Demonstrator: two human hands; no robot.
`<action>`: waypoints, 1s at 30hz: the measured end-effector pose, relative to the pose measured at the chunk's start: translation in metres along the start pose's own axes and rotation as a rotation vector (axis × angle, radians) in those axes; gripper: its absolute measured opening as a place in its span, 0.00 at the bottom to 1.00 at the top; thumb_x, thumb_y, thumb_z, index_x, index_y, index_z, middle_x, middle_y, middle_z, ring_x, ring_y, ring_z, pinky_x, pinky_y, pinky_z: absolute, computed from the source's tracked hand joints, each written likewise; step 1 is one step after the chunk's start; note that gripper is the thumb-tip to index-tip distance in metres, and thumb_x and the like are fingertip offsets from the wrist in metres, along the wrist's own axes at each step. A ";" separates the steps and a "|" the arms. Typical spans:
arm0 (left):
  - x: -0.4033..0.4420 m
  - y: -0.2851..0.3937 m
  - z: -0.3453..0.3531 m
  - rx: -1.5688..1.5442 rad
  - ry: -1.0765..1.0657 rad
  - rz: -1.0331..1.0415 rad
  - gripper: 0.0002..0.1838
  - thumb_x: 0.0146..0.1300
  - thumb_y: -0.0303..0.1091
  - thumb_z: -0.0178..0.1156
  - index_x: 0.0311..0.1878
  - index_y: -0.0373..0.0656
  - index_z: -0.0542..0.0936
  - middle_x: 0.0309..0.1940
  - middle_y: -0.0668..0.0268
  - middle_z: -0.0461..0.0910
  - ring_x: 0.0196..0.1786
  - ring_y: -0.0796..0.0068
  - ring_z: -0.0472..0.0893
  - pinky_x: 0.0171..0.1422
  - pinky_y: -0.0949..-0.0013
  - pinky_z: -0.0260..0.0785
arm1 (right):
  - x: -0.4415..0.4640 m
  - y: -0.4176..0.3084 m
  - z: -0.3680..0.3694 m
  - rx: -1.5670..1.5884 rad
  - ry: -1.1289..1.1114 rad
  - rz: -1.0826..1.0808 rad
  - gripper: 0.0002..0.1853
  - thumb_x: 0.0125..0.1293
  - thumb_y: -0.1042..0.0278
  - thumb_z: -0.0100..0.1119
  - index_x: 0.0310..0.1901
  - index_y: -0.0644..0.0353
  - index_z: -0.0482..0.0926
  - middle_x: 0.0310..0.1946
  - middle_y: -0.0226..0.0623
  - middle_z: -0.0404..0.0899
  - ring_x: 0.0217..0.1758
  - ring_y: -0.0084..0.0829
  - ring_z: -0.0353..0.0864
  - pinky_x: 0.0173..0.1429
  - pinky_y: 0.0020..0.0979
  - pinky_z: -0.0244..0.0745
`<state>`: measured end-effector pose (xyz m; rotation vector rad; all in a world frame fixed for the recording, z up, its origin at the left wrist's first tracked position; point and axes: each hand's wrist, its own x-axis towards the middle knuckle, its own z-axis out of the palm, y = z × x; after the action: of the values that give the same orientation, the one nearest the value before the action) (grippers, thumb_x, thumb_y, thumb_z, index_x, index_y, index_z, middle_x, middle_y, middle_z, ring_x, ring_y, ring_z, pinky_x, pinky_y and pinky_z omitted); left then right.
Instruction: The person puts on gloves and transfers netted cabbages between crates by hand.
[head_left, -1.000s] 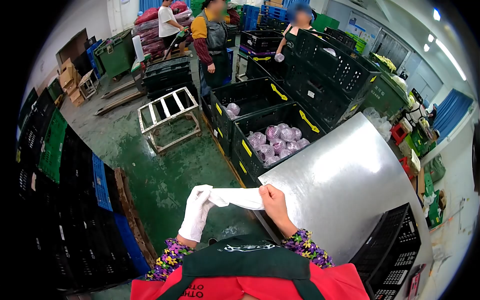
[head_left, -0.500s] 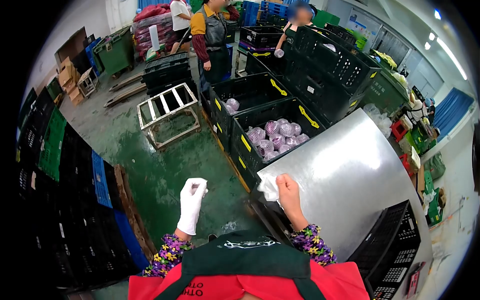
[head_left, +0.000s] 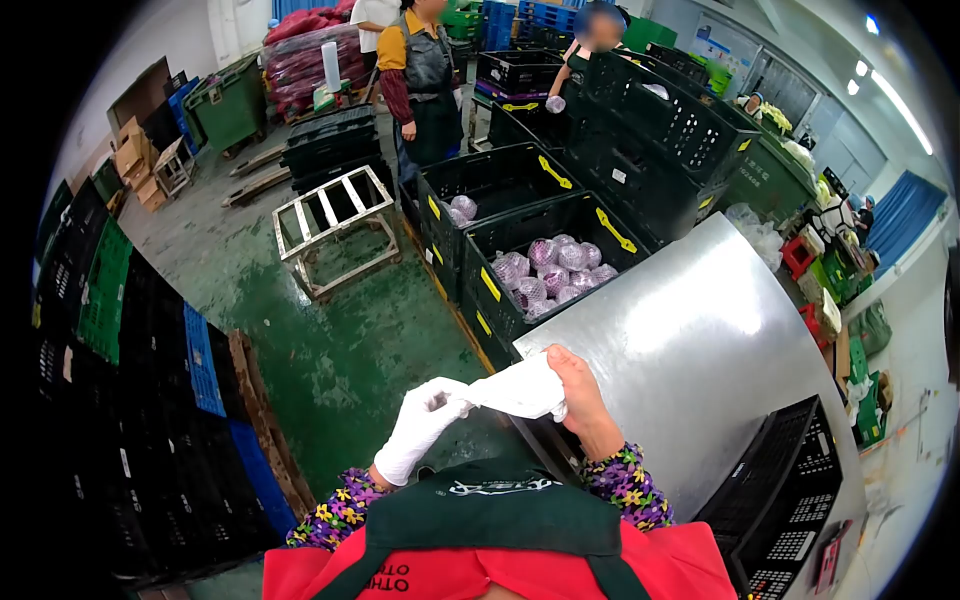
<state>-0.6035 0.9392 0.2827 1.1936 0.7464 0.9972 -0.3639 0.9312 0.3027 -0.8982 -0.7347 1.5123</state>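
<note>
My left hand (head_left: 420,425) wears a white glove and pinches one end of a second white glove (head_left: 518,388). The other end of that loose glove is in my bare right hand (head_left: 580,395), whose fingers close round it. It stretches between both hands in front of my dark green apron (head_left: 490,515), beside the near edge of the metal table (head_left: 690,340). Beyond my hands, a black crate (head_left: 487,290) holds several purple round items (head_left: 560,268) in white foam nets.
Another black crate (head_left: 480,165) stands behind it, with more crates (head_left: 650,140) stacked right. A white metal stand (head_left: 335,230) is on the green floor. Dark crates (head_left: 130,420) line the left. A co-worker (head_left: 425,90) stands behind; another person (head_left: 590,60) holds a netted item.
My left hand has moved right and taken the end of the loose glove. The glove, bunched in my right hand before, is now stretched out between both hands.
</note>
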 end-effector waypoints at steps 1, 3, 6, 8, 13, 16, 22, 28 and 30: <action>0.001 0.002 -0.001 -0.032 0.009 0.022 0.07 0.65 0.26 0.61 0.44 0.36 0.80 0.33 0.68 0.82 0.36 0.84 0.78 0.42 0.77 0.71 | 0.000 0.000 -0.002 0.012 0.024 -0.004 0.15 0.73 0.56 0.53 0.39 0.61 0.76 0.32 0.34 0.81 0.34 0.23 0.82 0.41 0.27 0.79; 0.003 -0.008 -0.010 -0.009 0.050 0.008 0.07 0.65 0.27 0.62 0.44 0.36 0.80 0.32 0.67 0.82 0.34 0.84 0.78 0.40 0.78 0.70 | 0.000 0.005 -0.008 0.012 0.041 -0.008 0.14 0.73 0.57 0.53 0.39 0.61 0.77 0.33 0.34 0.81 0.34 0.23 0.81 0.42 0.26 0.78; 0.003 -0.015 -0.017 -0.026 0.126 -0.002 0.07 0.65 0.29 0.63 0.43 0.37 0.79 0.31 0.67 0.81 0.30 0.84 0.76 0.37 0.78 0.69 | -0.004 0.008 -0.010 -0.023 0.069 -0.008 0.13 0.73 0.60 0.53 0.40 0.61 0.77 0.34 0.33 0.81 0.35 0.22 0.81 0.43 0.26 0.77; 0.004 -0.011 -0.016 -0.118 0.185 0.008 0.08 0.66 0.31 0.62 0.43 0.37 0.79 0.29 0.67 0.80 0.27 0.83 0.74 0.34 0.78 0.68 | -0.006 0.009 -0.009 -0.051 0.093 -0.002 0.12 0.74 0.63 0.51 0.40 0.64 0.77 0.34 0.29 0.79 0.35 0.18 0.77 0.43 0.23 0.74; 0.007 -0.019 -0.024 -0.151 0.164 0.033 0.06 0.68 0.30 0.59 0.42 0.37 0.78 0.30 0.68 0.78 0.32 0.82 0.76 0.39 0.77 0.69 | -0.004 0.016 -0.020 -0.143 0.131 -0.035 0.10 0.73 0.63 0.53 0.38 0.62 0.77 0.32 0.27 0.78 0.33 0.17 0.75 0.40 0.22 0.72; 0.009 -0.017 -0.016 -0.079 0.216 0.069 0.05 0.69 0.30 0.57 0.43 0.39 0.77 0.35 0.68 0.78 0.37 0.81 0.77 0.43 0.76 0.70 | -0.006 0.019 -0.021 -0.181 0.121 -0.025 0.09 0.72 0.64 0.53 0.37 0.60 0.77 0.30 0.25 0.77 0.32 0.15 0.73 0.38 0.22 0.70; 0.013 -0.039 -0.021 -0.247 0.266 0.092 0.07 0.71 0.32 0.55 0.48 0.41 0.74 0.42 0.66 0.79 0.42 0.80 0.78 0.48 0.74 0.71 | -0.011 0.033 -0.019 -0.245 0.056 0.036 0.11 0.74 0.63 0.52 0.37 0.61 0.77 0.30 0.22 0.76 0.32 0.13 0.71 0.37 0.19 0.68; 0.006 -0.017 -0.009 -0.191 0.217 0.000 0.16 0.69 0.33 0.58 0.57 0.37 0.73 0.45 0.64 0.80 0.47 0.78 0.79 0.54 0.73 0.71 | -0.011 0.036 -0.023 -0.265 0.090 0.023 0.10 0.74 0.64 0.52 0.37 0.61 0.77 0.30 0.22 0.76 0.31 0.13 0.71 0.37 0.20 0.69; 0.005 -0.018 -0.009 -0.182 0.201 -0.013 0.18 0.69 0.32 0.59 0.59 0.35 0.73 0.45 0.64 0.81 0.48 0.77 0.80 0.55 0.73 0.71 | -0.013 0.033 -0.022 -0.254 0.115 0.036 0.10 0.73 0.65 0.52 0.38 0.62 0.78 0.30 0.22 0.75 0.33 0.13 0.70 0.38 0.20 0.67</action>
<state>-0.6053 0.9465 0.2634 0.9392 0.8007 1.1607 -0.3616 0.9131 0.2656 -1.1849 -0.8422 1.4050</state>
